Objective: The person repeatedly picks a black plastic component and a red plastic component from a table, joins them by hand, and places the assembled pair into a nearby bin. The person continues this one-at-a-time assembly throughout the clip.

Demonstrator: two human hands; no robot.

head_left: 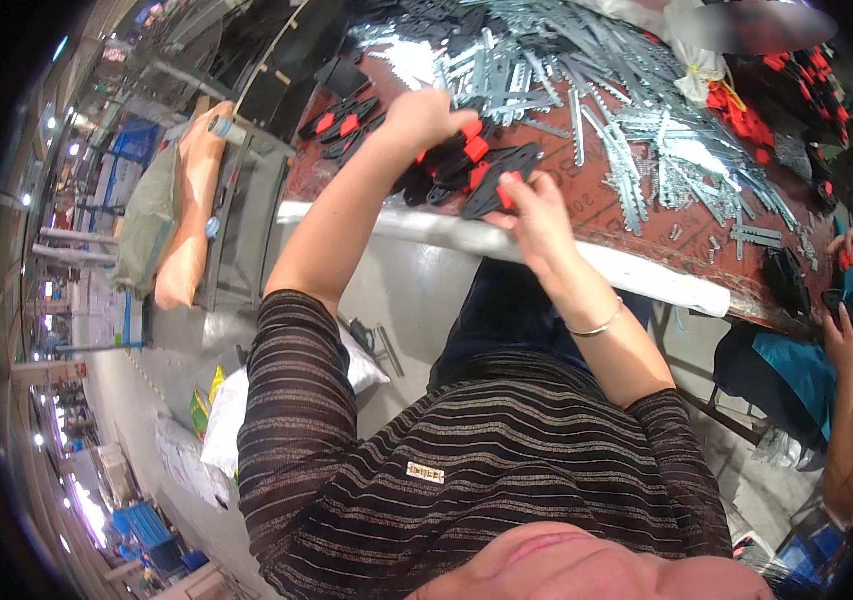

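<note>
My right hand point(538, 215) is closed on a flat, elongated black plastic part point(498, 182) with a red piece on it, held above the table's near edge. Thumb and fingers grip its right side. Farther left and higher, my left hand point(428, 115) bends over a cluster of black-and-red parts point(458, 165). Its fingers are curled and partly hidden, with a fingertip close to a red piece point(473, 130); what they hold, if anything, cannot be made out. More black parts with red pieces point(349, 125) lie left of my left wrist.
Toothed metal strips point(626, 150) are heaped across the reddish tabletop point(586, 205), with loose screws point(714, 248) at right. A white roll point(636, 268) runs along the near edge. Red pieces point(741, 115) spill from a bag. At far right, a co-worker's hands point(851, 250) handle parts.
</note>
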